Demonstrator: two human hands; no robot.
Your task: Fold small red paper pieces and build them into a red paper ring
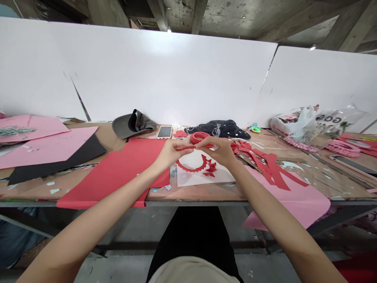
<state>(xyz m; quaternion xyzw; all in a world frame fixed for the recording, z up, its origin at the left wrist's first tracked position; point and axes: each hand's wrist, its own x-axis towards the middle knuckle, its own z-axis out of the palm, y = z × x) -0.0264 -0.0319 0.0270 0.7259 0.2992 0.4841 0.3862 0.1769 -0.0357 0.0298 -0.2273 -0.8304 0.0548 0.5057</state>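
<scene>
Red strip (187, 148) in left hand (172, 151) and right hand (219, 150), "GO" on clear bag (326, 127).

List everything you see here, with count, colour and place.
cap: one, grey, table's back left
phones: two, one right of the cap, one far right
large red paper: red, left of centre
pink sheets: several, pink, far left and right front
black sheet: one, black, left
white sheet: one, white, centre
folded red pieces: several, red, on the white sheet
red strips: many, red, right of centre
dark cloth: one, back centre
plastic bags: at least two, white and clear, back right
table: one, brown top, below everything
panels: white, behind
red strip: one, red, in both hands
left hand, right hand: centre
</scene>
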